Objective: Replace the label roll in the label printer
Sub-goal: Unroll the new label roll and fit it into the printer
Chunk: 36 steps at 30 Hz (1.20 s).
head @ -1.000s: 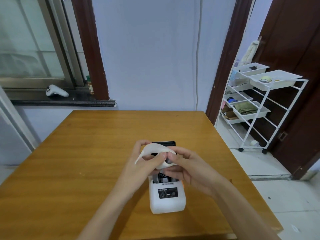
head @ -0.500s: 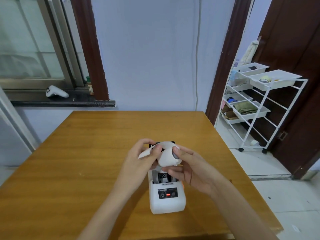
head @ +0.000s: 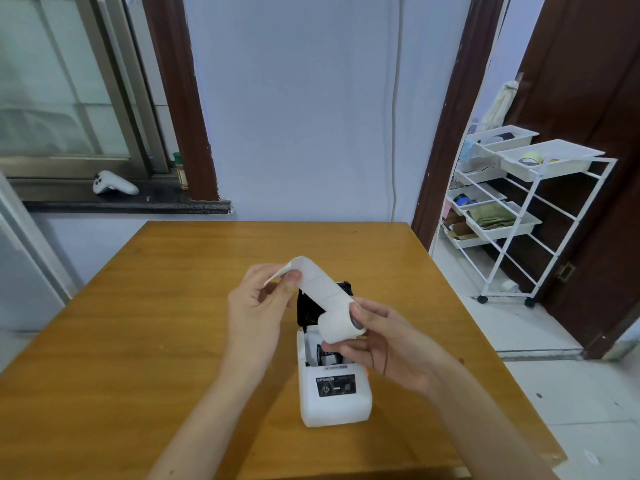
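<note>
Nearest the camera, on the glossy brown wooden table (head: 138, 341), stands the small white box-shaped label printer (head: 335, 400), its dark control panel facing the viewer. The black lid (head: 313, 306) of the printer is hinged open and stands upright at the far end of the body, so the roll compartment (head: 325, 351) is exposed; dark internal parts show inside it.

Directly above the open compartment, clear of the printer, is the white cylindrical label roll (head: 341, 323). The right hand (head: 388, 348) holds it: the fingers (head: 356, 311) are closed around the roll, with one at its near end face, where the dark core shows, and the others beneath it. A loose strip of white label tape (head: 311, 275) runs from the top of the roll up and to the left. The left hand (head: 256, 313) pinches the free end of this strip between thumb and forefinger, held higher than the roll. Neither hand touches the printer.

Beyond the table, at left, a white handheld controller (head: 114, 183) lies on the dark stone window ledge (head: 121, 206), with a small brown bottle with a green cap (head: 180, 169) near it by the dark wooden frame. At right, a white wire trolley with plastic trays (head: 519, 209) stands on the tiled floor beside a dark brown door (head: 595, 133).
</note>
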### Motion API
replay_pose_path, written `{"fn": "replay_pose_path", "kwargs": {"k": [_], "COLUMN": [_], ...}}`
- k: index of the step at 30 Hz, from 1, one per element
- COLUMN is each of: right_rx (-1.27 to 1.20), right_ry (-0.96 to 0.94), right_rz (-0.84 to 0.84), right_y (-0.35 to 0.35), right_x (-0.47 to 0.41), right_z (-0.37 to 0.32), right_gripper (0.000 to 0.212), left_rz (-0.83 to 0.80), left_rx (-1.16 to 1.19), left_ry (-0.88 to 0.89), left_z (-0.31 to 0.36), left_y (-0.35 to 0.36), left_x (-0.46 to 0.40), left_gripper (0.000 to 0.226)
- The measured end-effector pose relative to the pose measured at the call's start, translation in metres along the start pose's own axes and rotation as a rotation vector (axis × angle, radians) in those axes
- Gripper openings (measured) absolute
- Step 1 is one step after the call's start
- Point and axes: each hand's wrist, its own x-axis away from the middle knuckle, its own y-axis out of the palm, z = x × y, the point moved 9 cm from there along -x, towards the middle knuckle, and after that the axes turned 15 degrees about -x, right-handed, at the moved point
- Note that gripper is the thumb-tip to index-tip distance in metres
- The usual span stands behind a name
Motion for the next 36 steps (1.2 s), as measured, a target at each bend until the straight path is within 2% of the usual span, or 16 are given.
{"fn": "replay_pose_path", "kwargs": {"k": [3, 10, 19, 22, 26, 32, 36], "right_rx": [-0.020, -0.118, -0.162, -0.120, 0.016, 0.247, 0.352], "right_ry": [0.007, -0.019, 0.012, 0.064, 0.070, -0.015, 0.004], "right_rz": [0.020, 0.047, 0.097, 0.056, 0.019, 0.072, 0.139], "right_y": [-0.005, -0.009, -0.014, -0.007, 0.000, 0.004, -0.003], "right_x": [0.001, 0.003, 0.001, 0.004, 0.005, 0.006, 0.005], "right_z": [0.001, -0.002, 0.003, 0.004, 0.004, -0.004, -0.002], "right_gripper": [0.042, 0.019, 0.027, 0.028, 0.042, 0.019, 0.030], "left_rz": [-0.002, -0.044, -0.064, -0.067, -0.074, -0.102, -0.108], "left_rx": [0.024, 0.044, 0.015, 0.014, -0.006, -0.051, -0.035], "left_ry": [-0.017, -0.060, -0.076, -0.078, -0.081, -0.092, -0.112], "left_z": [-0.003, -0.012, -0.015, -0.015, -0.013, -0.016, -0.018], "left_y": [0.003, 0.009, 0.012, 0.013, 0.015, 0.017, 0.015], "left_x": [0.000, 0.001, -0.001, -0.001, -0.001, -0.003, -0.007], "left_gripper": [0.013, 0.012, 0.009, 0.009, 0.009, 0.007, 0.007]}}
